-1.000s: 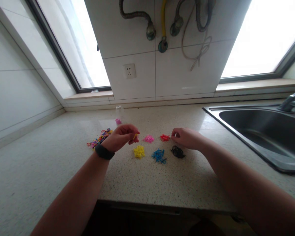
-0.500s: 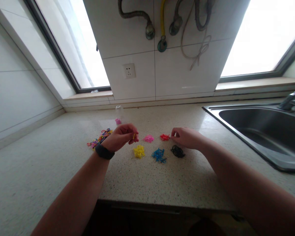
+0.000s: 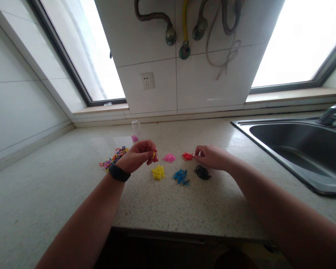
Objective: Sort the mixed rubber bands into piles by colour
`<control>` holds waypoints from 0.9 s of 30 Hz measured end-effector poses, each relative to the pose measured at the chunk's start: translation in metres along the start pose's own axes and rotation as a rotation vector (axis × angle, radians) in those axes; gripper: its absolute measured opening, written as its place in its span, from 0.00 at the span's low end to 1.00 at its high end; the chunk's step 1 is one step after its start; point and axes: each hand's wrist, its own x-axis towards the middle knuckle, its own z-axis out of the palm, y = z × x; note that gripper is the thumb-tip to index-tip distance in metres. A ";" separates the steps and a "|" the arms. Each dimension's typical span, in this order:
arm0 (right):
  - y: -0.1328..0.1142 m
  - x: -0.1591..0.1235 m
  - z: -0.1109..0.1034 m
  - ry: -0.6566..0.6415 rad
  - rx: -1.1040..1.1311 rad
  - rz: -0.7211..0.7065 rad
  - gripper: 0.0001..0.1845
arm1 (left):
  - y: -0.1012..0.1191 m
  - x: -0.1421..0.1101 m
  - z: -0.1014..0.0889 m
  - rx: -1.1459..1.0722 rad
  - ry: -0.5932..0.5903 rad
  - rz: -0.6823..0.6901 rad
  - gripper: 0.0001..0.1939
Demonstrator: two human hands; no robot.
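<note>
Thumb and fingertips of my left hand (image 3: pixel 140 154) pinch a small yellow rubber band (image 3: pixel 154 154) just above the counter. Below them lies a pile of yellow rubber bands (image 3: pixel 158 173). My right hand (image 3: pixel 208 155) rests with bent, closed fingers at the edge of a red pile of rubber bands (image 3: pixel 187 156); what its fingertips hold, if anything, is too small to tell. Between the hands sits a pink pile (image 3: pixel 169 158). Nearer to me are a blue pile (image 3: pixel 181 177) and a black pile (image 3: pixel 202 172). A mixed-colour heap (image 3: pixel 112 158) is partly hidden behind my left wrist.
A clear plastic bottle (image 3: pixel 135 127) with something pink at its lower end stands behind my left hand. To the right, a steel sink (image 3: pixel 291 149) with a tap (image 3: pixel 332 112) is set into the speckled counter (image 3: pixel 168 209). Hoses and a socket (image 3: pixel 147 81) are on the wall.
The yellow band has turned slightly and shifted a little right between my left fingertips. My right hand stays in place, and the piles look the same.
</note>
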 end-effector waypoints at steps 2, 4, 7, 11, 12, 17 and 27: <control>-0.001 0.000 0.000 -0.003 -0.004 0.002 0.13 | 0.001 0.000 0.000 0.005 -0.001 -0.005 0.09; -0.001 -0.001 -0.001 -0.008 -0.006 0.009 0.13 | 0.001 0.000 0.001 0.016 0.007 -0.010 0.10; 0.000 0.000 0.000 -0.005 -0.004 0.013 0.13 | 0.002 0.000 0.001 0.027 0.014 -0.011 0.11; 0.002 0.001 0.002 0.000 -0.006 0.009 0.13 | 0.002 0.000 0.001 0.022 0.013 -0.005 0.11; 0.003 0.001 0.002 -0.001 -0.006 0.008 0.13 | 0.002 0.000 0.001 0.023 0.018 -0.004 0.11; 0.002 0.002 0.002 -0.008 -0.008 0.019 0.13 | 0.003 0.000 0.002 0.023 0.037 -0.005 0.12; 0.000 0.000 0.000 -0.011 -0.010 0.006 0.14 | 0.005 0.001 0.004 0.061 0.060 -0.017 0.15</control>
